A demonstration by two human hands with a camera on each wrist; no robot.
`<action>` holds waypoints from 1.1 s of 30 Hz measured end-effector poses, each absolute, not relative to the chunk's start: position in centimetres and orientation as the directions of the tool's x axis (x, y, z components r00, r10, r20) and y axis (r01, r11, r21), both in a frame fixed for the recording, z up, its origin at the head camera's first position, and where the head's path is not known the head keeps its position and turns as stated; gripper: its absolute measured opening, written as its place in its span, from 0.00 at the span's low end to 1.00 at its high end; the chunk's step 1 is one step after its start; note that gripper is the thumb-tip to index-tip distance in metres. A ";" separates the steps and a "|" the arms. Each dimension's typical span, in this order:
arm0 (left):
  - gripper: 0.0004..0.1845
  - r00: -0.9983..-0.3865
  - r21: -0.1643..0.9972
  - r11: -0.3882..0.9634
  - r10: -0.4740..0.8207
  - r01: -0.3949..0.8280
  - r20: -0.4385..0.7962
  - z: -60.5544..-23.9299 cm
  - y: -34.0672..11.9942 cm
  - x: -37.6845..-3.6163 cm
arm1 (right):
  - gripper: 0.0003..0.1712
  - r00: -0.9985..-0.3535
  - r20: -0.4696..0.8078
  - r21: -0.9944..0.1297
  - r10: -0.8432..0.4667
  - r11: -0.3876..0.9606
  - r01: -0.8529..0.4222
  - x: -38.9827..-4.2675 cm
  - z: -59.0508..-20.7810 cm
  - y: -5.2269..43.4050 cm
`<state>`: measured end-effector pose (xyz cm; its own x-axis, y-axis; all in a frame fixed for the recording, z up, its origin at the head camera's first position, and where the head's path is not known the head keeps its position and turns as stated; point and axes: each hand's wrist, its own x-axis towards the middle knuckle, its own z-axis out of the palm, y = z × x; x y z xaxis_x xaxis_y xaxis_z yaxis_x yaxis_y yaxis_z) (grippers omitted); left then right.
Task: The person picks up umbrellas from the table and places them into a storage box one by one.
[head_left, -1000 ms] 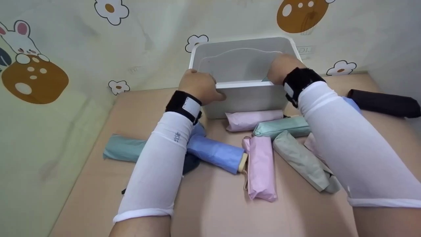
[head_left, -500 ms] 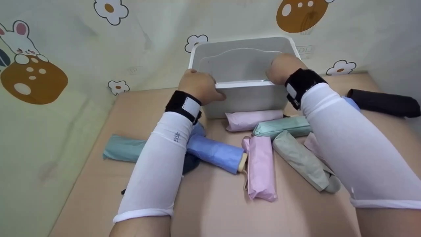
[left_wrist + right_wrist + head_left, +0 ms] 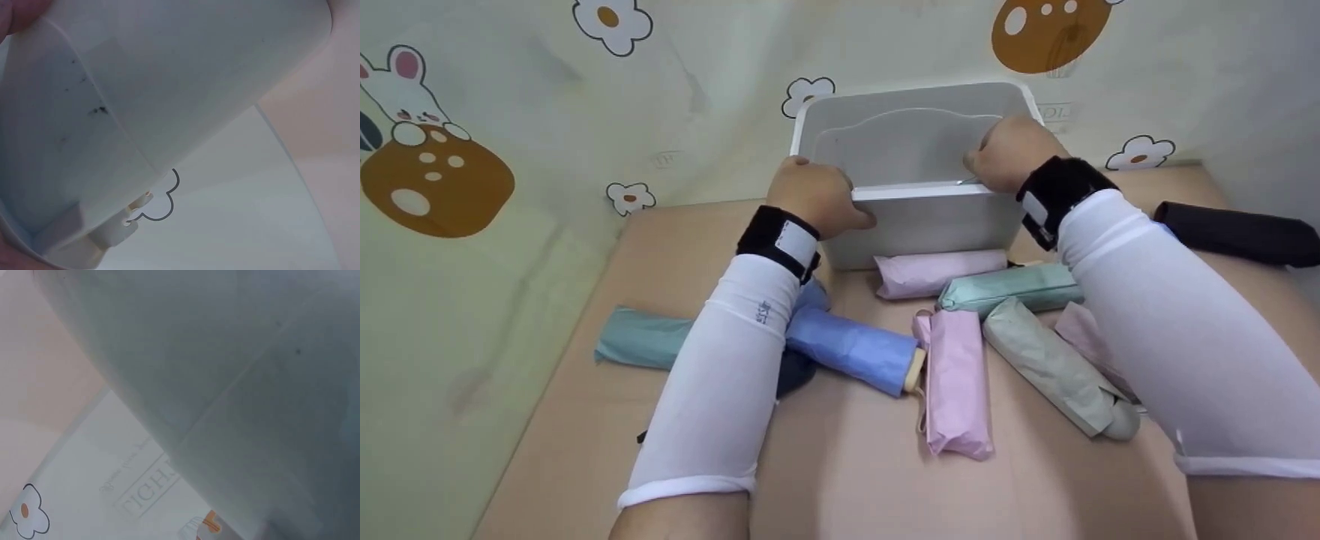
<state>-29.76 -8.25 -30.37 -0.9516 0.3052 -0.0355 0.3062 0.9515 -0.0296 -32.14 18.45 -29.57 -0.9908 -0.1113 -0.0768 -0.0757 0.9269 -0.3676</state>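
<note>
In the head view, a white plastic bin (image 3: 928,225) stands at the back of the table against the wall, its mouth facing up. My left hand (image 3: 817,196) grips its front left corner, thumb down over the outer front wall. My right hand (image 3: 1014,155) is curled at the front right corner, over the rim and partly inside. A small shiny bit (image 3: 967,181) shows by its fingertips; I cannot tell what that hand holds. The left wrist view shows the bin's side wall (image 3: 185,73) with a clip near its rim; the right wrist view shows its other side (image 3: 185,365).
Folded umbrellas lie on the table (image 3: 877,480): pale pink (image 3: 941,273), mint (image 3: 1009,289), pink (image 3: 958,382), grey-green (image 3: 1054,364), blue (image 3: 851,349), teal (image 3: 641,337) and black (image 3: 1241,234). Another pink one (image 3: 1087,337) is partly under my right forearm.
My right hand has risen slightly and shifted a little right at the rim. A bit of green beside it inside the bin has gone from sight. The left hand and bin stay still.
</note>
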 end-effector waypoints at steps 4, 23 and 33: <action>0.24 -0.952 -0.038 0.952 0.304 0.305 -0.033 -30.3 -8.3 -29.7 | 0.29 -0.971 -0.151 -0.306 -0.184 0.943 -0.131 -32.5 -29.0 18.4; 0.24 -0.948 -0.035 0.947 0.317 0.318 -0.041 -30.4 -7.4 -29.1 | 0.37 -0.915 -0.309 -0.193 -0.261 0.959 -0.209 -29.6 -27.3 19.0; 0.23 -0.944 -0.038 0.944 0.326 0.328 -0.038 -30.4 -7.5 -28.9 | 0.35 -0.958 -0.163 -0.355 -0.237 0.920 -0.167 -29.3 -28.0 19.6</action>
